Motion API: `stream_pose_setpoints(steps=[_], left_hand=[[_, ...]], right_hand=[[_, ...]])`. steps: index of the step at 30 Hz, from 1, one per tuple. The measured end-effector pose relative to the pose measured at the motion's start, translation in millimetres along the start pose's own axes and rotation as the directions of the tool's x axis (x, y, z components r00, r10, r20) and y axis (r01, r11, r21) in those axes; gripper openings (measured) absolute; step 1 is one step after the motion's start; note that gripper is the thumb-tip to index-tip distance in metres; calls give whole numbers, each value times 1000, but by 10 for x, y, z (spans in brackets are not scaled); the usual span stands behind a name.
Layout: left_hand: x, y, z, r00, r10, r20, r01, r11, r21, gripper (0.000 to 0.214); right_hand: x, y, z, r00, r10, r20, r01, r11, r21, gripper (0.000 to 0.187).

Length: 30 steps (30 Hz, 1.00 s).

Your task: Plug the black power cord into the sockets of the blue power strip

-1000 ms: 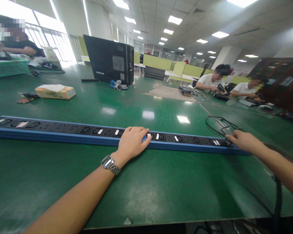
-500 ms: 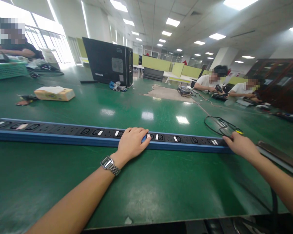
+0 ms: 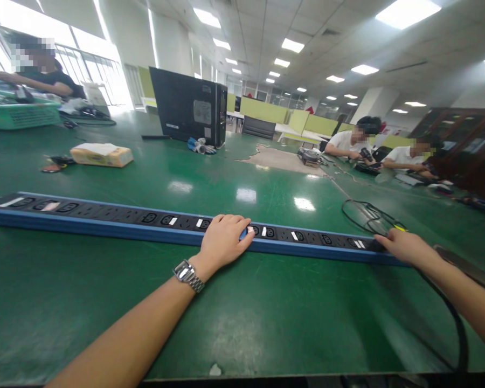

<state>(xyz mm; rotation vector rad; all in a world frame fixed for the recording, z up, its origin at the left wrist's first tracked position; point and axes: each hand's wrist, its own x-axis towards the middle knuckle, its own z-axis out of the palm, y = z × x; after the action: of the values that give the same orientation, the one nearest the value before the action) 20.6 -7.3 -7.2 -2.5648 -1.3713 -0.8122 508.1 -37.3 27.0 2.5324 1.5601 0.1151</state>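
Note:
A long blue power strip [image 3: 141, 229] with a black socket face lies across the green table, its sockets facing up. Several small white labels mark the face. My left hand [image 3: 226, 237], with a metal-band watch [image 3: 188, 275] on the wrist, is wrapped over the middle of the strip, and its fingertips are hidden on the far side. At the strip's right end, my right hand [image 3: 406, 245] grips it, thumb on the socket face. A thick black cable [image 3: 456, 312] curves down from below the right wrist. Another black cable loop [image 3: 366, 215] lies just beyond that hand.
A black computer case [image 3: 188, 105] stands behind the strip, with gloves [image 3: 202, 145] at its foot. A tissue pack [image 3: 102, 155] and a green basket [image 3: 24, 114] are at the left. One person [image 3: 44, 75] sits far left; two people [image 3: 353, 143] work at the right.
The whole view has shifted, so the table's things appear slightly further right. Both hands keep their places on the power strip. More of the thick cable shows below my right wrist.

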Motion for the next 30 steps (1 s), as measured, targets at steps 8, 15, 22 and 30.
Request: stream_pose_setpoints(steps=[8, 15, 22, 30], left_hand=[[3, 2, 20, 1000, -13, -5, 13, 1000, 10, 37], [19, 13, 14, 1000, -14, 16, 13, 999, 32, 37], [36, 28, 21, 999, -23, 32, 20, 997, 69, 38], [29, 33, 31, 999, -27, 36, 24, 997, 79, 39]], right_hand=[[19, 2, -144, 997, -37, 65, 33, 998, 58, 40], [79, -37, -188, 998, -46, 49, 44, 998, 46, 40], [161, -114, -334, 964, -35, 264, 14, 997, 81, 40], [-159, 116, -464, 973, 157, -171, -125, 976, 181, 40]])
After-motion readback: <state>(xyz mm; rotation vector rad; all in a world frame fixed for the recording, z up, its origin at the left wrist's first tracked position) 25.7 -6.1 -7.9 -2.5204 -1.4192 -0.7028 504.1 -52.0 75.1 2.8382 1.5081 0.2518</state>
